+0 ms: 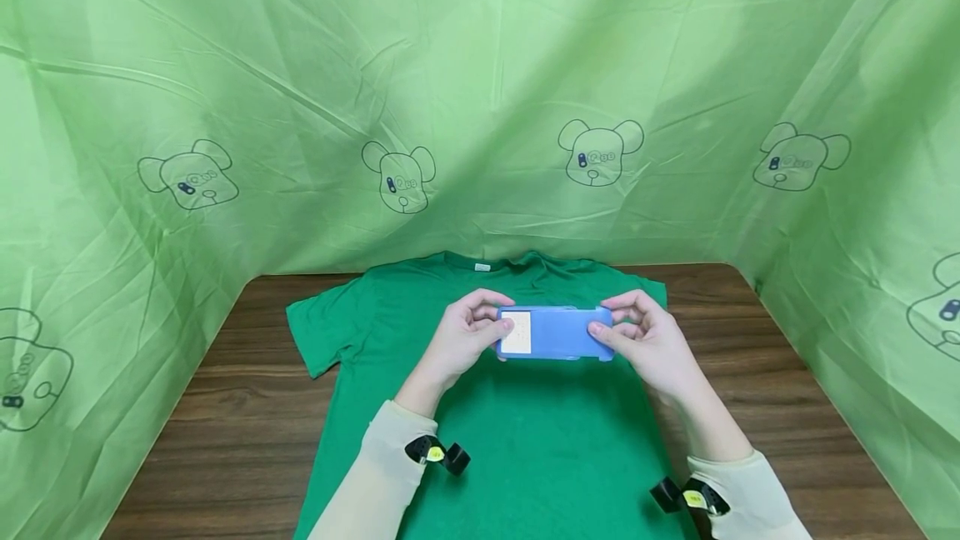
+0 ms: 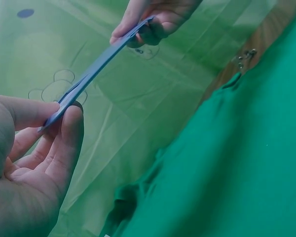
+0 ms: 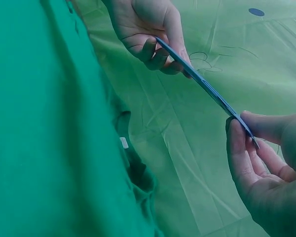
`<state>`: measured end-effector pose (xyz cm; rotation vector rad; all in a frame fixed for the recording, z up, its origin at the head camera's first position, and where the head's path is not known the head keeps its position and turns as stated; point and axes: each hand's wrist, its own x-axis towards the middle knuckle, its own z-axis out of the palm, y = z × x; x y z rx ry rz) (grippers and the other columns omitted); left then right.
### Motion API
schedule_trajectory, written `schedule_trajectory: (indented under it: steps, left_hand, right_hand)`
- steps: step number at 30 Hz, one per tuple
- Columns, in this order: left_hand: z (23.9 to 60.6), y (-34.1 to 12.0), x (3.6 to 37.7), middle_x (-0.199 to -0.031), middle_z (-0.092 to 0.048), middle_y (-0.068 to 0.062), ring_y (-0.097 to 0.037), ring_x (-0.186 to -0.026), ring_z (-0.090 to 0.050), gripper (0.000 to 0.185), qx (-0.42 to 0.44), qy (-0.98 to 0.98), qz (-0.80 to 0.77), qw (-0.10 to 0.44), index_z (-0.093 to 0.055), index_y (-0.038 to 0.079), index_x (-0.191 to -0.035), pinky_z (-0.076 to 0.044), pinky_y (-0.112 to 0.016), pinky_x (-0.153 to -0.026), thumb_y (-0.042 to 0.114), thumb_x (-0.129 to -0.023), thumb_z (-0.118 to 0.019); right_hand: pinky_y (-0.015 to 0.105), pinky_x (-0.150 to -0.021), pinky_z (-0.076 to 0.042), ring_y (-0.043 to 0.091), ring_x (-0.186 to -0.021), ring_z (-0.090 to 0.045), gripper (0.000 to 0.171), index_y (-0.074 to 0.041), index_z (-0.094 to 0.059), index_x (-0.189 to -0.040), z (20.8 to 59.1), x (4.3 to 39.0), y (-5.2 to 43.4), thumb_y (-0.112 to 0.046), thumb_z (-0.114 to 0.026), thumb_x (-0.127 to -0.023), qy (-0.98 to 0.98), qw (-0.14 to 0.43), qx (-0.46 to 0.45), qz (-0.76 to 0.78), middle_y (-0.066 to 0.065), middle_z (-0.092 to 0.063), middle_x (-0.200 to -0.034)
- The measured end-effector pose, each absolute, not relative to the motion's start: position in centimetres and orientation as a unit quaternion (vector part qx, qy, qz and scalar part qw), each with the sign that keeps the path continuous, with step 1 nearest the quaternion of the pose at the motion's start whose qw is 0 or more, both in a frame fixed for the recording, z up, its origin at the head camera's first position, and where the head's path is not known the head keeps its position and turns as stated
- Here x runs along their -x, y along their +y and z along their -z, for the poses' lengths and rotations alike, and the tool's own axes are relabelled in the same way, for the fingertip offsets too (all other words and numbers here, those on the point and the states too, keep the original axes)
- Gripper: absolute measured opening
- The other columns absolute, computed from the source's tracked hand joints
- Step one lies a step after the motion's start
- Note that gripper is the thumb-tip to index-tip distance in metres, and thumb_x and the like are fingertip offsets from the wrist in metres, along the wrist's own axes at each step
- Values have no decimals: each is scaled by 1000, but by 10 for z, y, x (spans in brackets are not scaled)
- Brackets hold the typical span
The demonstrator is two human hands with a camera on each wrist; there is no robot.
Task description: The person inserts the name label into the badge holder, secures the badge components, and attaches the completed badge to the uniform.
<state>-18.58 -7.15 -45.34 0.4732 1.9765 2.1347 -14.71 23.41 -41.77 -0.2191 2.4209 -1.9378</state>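
A thin blue rectangular board [image 1: 558, 332] with a white label at its left end is held flat above a green T-shirt [image 1: 525, 432] that lies spread on the wooden table [image 1: 225, 407]. My left hand [image 1: 468, 332] pinches the board's left end between thumb and fingers, and my right hand [image 1: 637, 332] pinches its right end. The left wrist view shows the board [image 2: 96, 69] edge-on, running from my left hand [image 2: 49, 123] to the right hand [image 2: 148, 22]. In the right wrist view, the board [image 3: 207, 89] spans between my right hand [image 3: 251, 133] and my left hand [image 3: 153, 34].
A green printed cloth [image 1: 480, 90] with cartoon bear heads walls the table at the back and both sides. Bare wood shows left and right of the shirt. Both my wrists carry small black cameras [image 1: 442, 452].
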Motion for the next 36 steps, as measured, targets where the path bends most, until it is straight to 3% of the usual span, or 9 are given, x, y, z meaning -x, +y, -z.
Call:
schedule_trajectory:
  steps: [9, 21, 27, 36]
  left_hand:
    - [451, -67, 182, -99, -74, -11, -19, -81, -72, 30, -169, 667, -720, 96, -68, -1, -133, -60, -29, -72, 4, -104, -73]
    - [451, -75, 186, -108, -76, -13, -22, -88, -76, 30, -155, 676, -714, 100, -70, 5, -135, -63, -39, -77, 10, -106, -73]
    - [452, -82, 189, -113, -76, -15, -23, -89, -75, 35, -158, 665, -725, 88, -67, -1, -140, -64, -38, -75, 10, -108, -70]
    - [449, -86, 188, -117, -77, -18, -22, -86, -73, 39, -177, 626, -754, 90, -65, -5, -145, -63, -31, -69, -2, -107, -60]
  right_hand:
    - [28, -76, -63, 17, -88, -76, 44, 4, -57, -136, 415, 144, 231, -11, -81, -101, 777, 19, 78, 625, 17, -65, -111]
    - [32, -70, -64, 18, -80, -74, 43, 3, -58, -139, 420, 144, 224, -9, -78, -103, 766, 16, 91, 637, 11, -70, -106]
    - [32, -70, -64, 17, -80, -74, 43, 6, -61, -144, 421, 145, 227, -5, -74, -105, 754, 17, 117, 646, 12, -72, -111]
    - [33, -75, -66, 15, -83, -77, 45, 6, -62, -144, 421, 147, 231, -6, -77, -103, 744, 5, 96, 661, 10, -74, -112]
